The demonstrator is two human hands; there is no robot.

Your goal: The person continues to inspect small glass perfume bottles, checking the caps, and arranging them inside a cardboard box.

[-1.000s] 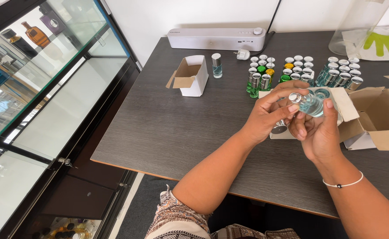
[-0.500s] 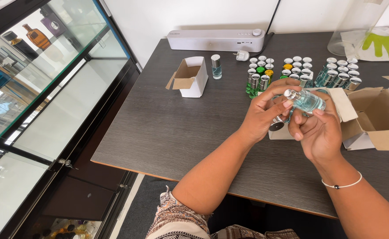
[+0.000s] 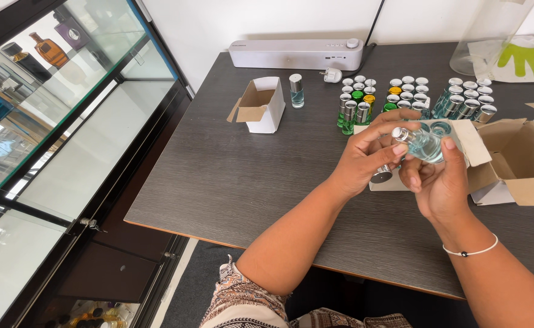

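Left of the open white box [image 3: 261, 104], nothing matters; right of it, the left hand [image 3: 364, 159] pinches the neck of a pale-blue glass bottle [image 3: 426, 141] (silver cap [image 3: 382, 175] underneath), right hand [image 3: 440, 182] clamped round it—best held steady, upright.

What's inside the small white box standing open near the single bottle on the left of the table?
The small white box shows brown cardboard flaps and a dark interior with nothing visible in it. Its bottom is hidden by its own wall, so it cannot be confirmed empty. The single bottle stands beside it.
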